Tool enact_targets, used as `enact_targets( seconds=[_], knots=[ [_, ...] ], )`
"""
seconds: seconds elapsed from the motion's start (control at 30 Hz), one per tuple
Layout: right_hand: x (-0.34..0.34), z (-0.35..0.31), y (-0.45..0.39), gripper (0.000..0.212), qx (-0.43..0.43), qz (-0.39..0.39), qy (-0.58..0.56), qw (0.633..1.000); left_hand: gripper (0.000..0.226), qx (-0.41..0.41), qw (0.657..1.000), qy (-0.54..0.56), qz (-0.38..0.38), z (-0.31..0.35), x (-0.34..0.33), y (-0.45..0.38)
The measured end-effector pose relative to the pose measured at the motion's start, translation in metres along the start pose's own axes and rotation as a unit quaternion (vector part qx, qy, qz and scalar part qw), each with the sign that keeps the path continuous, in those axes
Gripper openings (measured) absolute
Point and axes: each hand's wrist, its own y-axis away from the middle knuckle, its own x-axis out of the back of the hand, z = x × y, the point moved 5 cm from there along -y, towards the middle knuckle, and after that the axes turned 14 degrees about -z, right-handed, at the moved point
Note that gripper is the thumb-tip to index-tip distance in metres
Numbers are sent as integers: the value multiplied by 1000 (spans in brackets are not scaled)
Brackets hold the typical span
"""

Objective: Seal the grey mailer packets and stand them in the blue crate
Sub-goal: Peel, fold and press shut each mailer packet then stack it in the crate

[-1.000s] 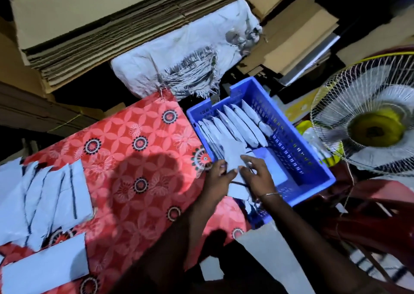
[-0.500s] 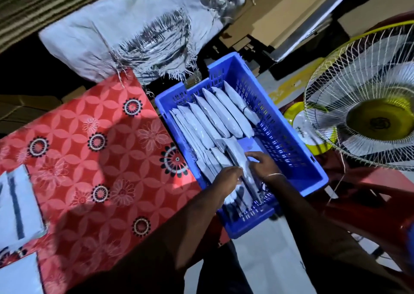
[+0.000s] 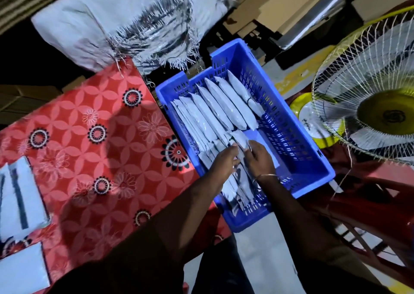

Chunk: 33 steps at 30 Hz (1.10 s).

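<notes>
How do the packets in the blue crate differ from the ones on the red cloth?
The crate packets look filled and stand on edge in a tight row; the cloth packets lie flat and thin, spread apart, with dark strips showing. Both hands touch only the crate packets. Both sets are pale grey.

Red floral cloth (image 3: 89, 150), white woven sack (image 3: 125, 24), cardboard (image 3: 280, 4), wire-guarded fan (image 3: 371, 109).

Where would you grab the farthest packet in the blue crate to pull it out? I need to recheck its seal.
Pinch the farthest packet by its raised top edge, coming from above. It stands on edge, leaning on its neighbours, so only that edge is exposed; the empty side of the blue crate leaves room for fingers.
</notes>
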Motion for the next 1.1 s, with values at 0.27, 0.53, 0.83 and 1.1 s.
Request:
enact_targets(
  seconds=[0.27, 0.53, 0.83, 1.1],
  knots=[
    [-23, -150, 54, 23, 230, 40, 16, 972, 14, -122, 991, 22, 44, 10, 56, 99],
    [-161, -284, 119, 32, 380, -149, 72, 910, 29, -170, 966, 59, 185, -57, 193, 255],
    [-352, -325, 204, 29, 386, -388, 286, 786, 17, -229, 878, 127, 401, -180, 345, 400],
    [-472, -305, 227, 38, 401, -422, 415, 700, 35, -120, 794, -171, 570, -239, 470, 461]
  ],
)
